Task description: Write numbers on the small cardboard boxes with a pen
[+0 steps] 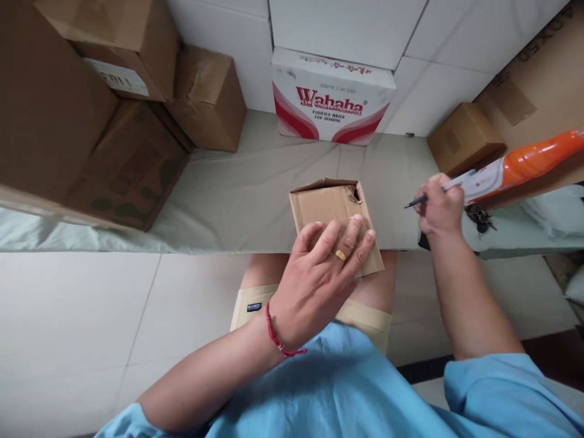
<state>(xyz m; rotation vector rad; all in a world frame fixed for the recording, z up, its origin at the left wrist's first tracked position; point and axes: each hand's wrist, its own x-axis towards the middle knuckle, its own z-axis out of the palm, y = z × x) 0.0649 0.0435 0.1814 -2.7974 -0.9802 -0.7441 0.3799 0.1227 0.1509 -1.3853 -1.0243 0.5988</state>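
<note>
A small brown cardboard box (326, 204) with a torn hole near its upper right corner rests at the front edge of the covered surface, over my lap. Spread across its lower part is my left hand (326, 261), fingers apart and flat, with a gold ring and a red wrist cord. To the right, my right hand (440, 207) is closed around a dark-tipped pen (417, 201) that points left, raised a little away from the box. An orange and white bottle-like item (524, 167) lies behind that hand.
A white and red Wahaha box (332, 100) stands against the wall. Large cartons (132, 164) are stacked at the left. A small box (465, 139) and a big carton (538, 79) stand at the right, with keys (479, 218) near my right hand.
</note>
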